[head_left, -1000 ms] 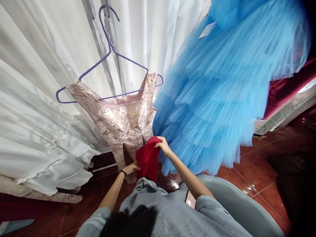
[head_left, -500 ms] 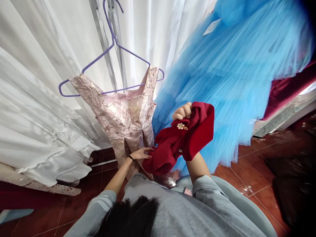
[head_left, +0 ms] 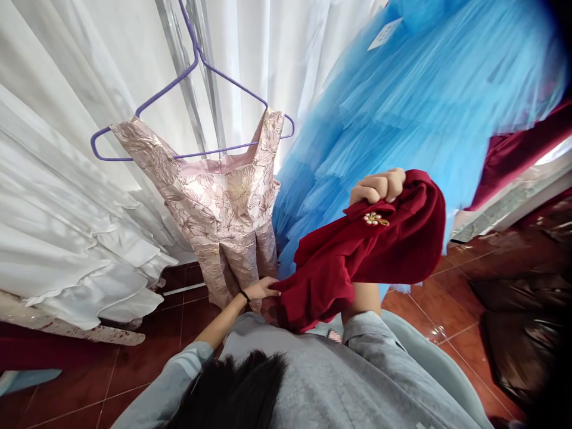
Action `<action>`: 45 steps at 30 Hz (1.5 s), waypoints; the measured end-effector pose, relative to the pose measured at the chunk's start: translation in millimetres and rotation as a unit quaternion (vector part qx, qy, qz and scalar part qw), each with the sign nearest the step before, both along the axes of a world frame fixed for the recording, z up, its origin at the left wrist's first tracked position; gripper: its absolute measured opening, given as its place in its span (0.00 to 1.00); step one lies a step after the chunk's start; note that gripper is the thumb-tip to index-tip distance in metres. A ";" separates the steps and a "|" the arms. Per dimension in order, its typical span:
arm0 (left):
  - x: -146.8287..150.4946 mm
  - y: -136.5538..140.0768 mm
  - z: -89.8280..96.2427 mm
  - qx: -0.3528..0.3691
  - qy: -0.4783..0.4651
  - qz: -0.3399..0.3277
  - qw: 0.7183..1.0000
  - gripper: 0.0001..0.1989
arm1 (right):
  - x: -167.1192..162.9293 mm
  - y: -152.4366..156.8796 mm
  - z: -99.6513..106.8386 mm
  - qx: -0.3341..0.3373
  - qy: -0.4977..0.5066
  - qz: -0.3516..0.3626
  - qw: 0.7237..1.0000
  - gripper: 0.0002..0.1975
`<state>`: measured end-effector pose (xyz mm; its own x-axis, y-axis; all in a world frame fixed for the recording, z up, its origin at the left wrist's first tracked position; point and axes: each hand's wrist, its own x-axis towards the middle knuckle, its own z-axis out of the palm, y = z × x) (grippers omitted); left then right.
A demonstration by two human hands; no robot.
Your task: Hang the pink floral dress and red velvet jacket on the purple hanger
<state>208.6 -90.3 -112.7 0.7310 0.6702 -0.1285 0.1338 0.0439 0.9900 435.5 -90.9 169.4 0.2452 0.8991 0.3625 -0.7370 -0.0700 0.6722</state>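
Stretched between my hands is a dark red cloth garment [head_left: 326, 262], bunched into folds, with a flower-shaped pearl and gold brooch [head_left: 375, 219] on it. My right hand [head_left: 379, 186] is closed in a fist on its upper edge, beside the brooch. Lower down, my left hand [head_left: 263, 289] pinches the left end of the garment; its thumb is partly hidden. Just beyond my left hand hangs a pale pink and gold brocade dress [head_left: 236, 202] on a purple hanger [head_left: 196, 56]. The garment's full shape is hidden in the folds.
A layered blue tulle dress [head_left: 402, 107] with a white tag [head_left: 385, 34] hangs at the right. White drapes [head_left: 67, 89] hang at the left and behind. Dark cushion-like items [head_left: 513, 298] lie on the red tiled floor [head_left: 147, 333].
My right hand has moved right and slightly up with the red garment, drawing it out longer. My left hand has shifted slightly right and down, keeping hold of its end.
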 end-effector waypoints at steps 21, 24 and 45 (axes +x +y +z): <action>-143.4 -6.0 270.5 0.064 -0.103 0.316 0.941 0.15 | 23.7 15.9 -41.9 0.050 -0.963 -0.244 -0.105 0.33; -139.7 -18.4 278.5 0.043 -0.089 0.283 0.954 0.13 | -72.9 42.2 -84.0 0.285 -0.919 -0.270 0.033 0.43; -302.0 -74.3 391.6 0.130 -0.145 0.723 0.663 0.07 | -425.0 156.2 185.0 0.343 -0.697 -0.627 -0.057 0.11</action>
<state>-93.4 -164.7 278.8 -0.7301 0.6700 0.1345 -0.0597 -0.2586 0.9641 10.5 65.2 354.4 -0.8072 0.2109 0.5514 0.3610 0.9153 0.1783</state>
